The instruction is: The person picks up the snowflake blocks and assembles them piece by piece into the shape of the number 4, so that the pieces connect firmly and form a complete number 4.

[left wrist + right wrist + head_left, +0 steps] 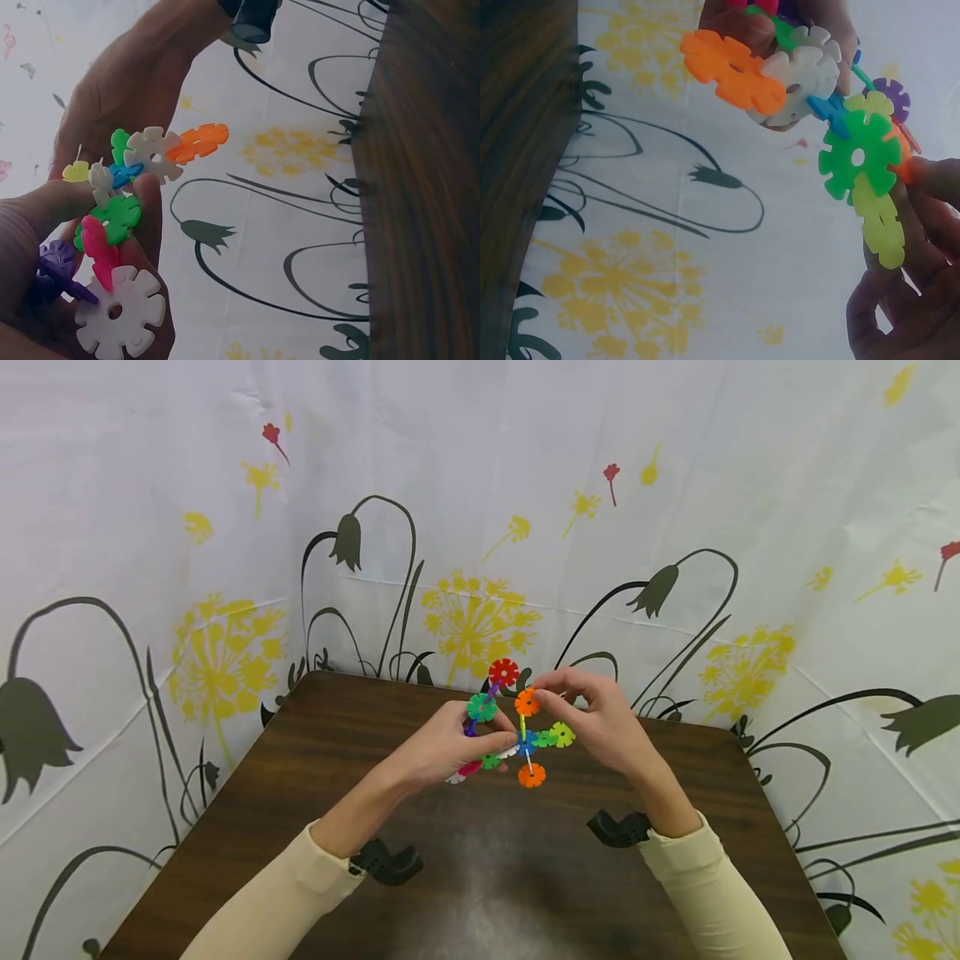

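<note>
Several slotted plastic flower discs, joined edge to edge, form a branching chain above the table. My left hand (438, 745) holds it near the middle, thumb pressed over a white disc. On the right side, my right hand (600, 714) pinches an orange disc (527, 702) between thumb and fingers; that disc stands over a blue disc (527, 742). A red disc (504, 672) tops the left branch above a teal-green disc (482, 707). Another orange disc (532, 775) hangs lowest. In the left wrist view a large white disc (133, 319) and a pink disc (99, 247) show close up.
A dark brown wooden table (300, 777) lies under both hands. Behind it hangs a white curtain (480, 460) printed with flowers. Each wrist wears a black camera mount (618, 828) that juts inward over the table.
</note>
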Demonstrator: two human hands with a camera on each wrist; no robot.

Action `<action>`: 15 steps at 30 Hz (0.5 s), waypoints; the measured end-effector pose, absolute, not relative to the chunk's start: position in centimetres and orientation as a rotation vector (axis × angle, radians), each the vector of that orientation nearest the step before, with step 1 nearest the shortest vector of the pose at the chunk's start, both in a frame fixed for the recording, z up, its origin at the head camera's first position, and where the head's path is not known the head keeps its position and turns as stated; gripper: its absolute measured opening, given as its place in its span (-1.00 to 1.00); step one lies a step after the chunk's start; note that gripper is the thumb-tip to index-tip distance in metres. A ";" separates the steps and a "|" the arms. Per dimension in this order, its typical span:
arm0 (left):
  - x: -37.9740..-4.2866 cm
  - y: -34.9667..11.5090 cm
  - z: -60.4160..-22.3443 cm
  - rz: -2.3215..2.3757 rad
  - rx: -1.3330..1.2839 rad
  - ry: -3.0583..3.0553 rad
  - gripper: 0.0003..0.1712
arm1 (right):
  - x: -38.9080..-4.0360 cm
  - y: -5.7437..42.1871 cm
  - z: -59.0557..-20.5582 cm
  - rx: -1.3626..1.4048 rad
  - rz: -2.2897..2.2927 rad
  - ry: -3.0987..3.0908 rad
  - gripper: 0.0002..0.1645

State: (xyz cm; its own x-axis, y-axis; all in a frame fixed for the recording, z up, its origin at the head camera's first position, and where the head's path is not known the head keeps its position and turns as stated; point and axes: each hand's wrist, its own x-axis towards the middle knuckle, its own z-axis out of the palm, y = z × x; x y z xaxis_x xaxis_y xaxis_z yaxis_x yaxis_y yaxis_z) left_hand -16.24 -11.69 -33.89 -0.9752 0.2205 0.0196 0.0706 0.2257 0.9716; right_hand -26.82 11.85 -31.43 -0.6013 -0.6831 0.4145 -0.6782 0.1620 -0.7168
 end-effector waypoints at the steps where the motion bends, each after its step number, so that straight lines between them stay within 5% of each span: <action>1: -16.2 -11.7 -33.9 1.859 0.287 2.361 -0.74 | -26.8 11.8 -31.5 -1.394 -1.462 2.394 -0.84; 15: -15.2 -11.1 -34.6 1.746 0.366 2.420 -0.82 | -26.3 12.4 -32.4 -1.400 -1.362 2.296 -0.84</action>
